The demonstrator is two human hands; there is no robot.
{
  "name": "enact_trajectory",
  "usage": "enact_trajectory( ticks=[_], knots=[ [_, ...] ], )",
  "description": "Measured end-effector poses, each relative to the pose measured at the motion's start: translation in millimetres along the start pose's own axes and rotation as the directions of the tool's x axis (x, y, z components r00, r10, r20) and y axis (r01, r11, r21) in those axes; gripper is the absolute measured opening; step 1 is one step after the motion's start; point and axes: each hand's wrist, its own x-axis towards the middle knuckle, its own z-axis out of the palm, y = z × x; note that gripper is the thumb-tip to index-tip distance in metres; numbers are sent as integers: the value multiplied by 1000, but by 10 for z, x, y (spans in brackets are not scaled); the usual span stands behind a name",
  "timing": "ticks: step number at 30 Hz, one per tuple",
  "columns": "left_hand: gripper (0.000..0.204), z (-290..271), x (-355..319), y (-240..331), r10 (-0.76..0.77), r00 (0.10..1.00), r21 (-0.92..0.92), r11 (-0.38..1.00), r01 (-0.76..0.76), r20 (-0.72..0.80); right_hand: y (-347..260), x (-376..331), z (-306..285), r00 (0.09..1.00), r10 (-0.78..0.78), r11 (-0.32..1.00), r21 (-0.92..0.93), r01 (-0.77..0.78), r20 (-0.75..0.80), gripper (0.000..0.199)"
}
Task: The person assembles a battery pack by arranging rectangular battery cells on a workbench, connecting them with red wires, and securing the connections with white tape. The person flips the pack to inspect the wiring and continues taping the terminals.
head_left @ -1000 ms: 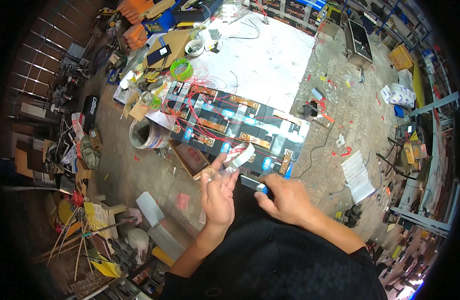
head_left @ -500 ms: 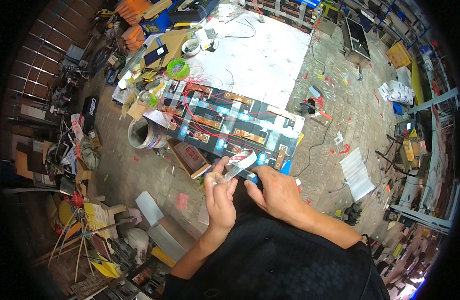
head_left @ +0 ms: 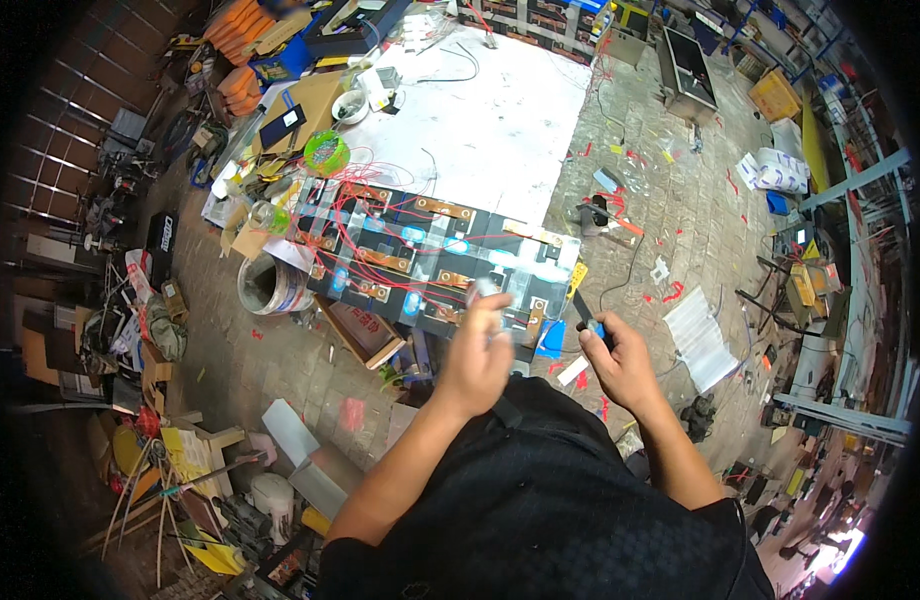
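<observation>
My left hand (head_left: 475,355) is closed on a roll of clear tape (head_left: 486,288), mostly hidden behind the fingers, over the near edge of the battery pack (head_left: 490,228). The pack is made of black cells joined by copper busbars (head_left: 443,208), with clear tape strips and thin red wires (head_left: 345,225) across its top. Off the pack's near right corner, my right hand (head_left: 620,362) grips a blue-handled tool (head_left: 598,330) with a narrow dark blade-like end pointing up and away. The tool is apart from the pack.
The pack sits on a white tabletop (head_left: 500,120). A green bowl (head_left: 326,153) and a jar (head_left: 268,217) are at its left, with a bucket (head_left: 270,284) and wooden box (head_left: 360,335) below. Red scraps (head_left: 673,291) litter the floor.
My right hand has left the pack's near edge and moved right with the blue-handled tool. My left hand has shifted right and turned, carrying the tape roll.
</observation>
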Motion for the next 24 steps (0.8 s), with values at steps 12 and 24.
enact_trajectory(
  ticks=[12,24],
  knots=[
    [16,530,587,-355,-114,983,-101,986,129,142,-125,-98,-178,998,37,994,103,-32,-44,26],
    [16,135,399,-17,-393,889,-736,525,428,237,-225,416,235,752,-659,736,-211,643,-8,47]
  ],
)
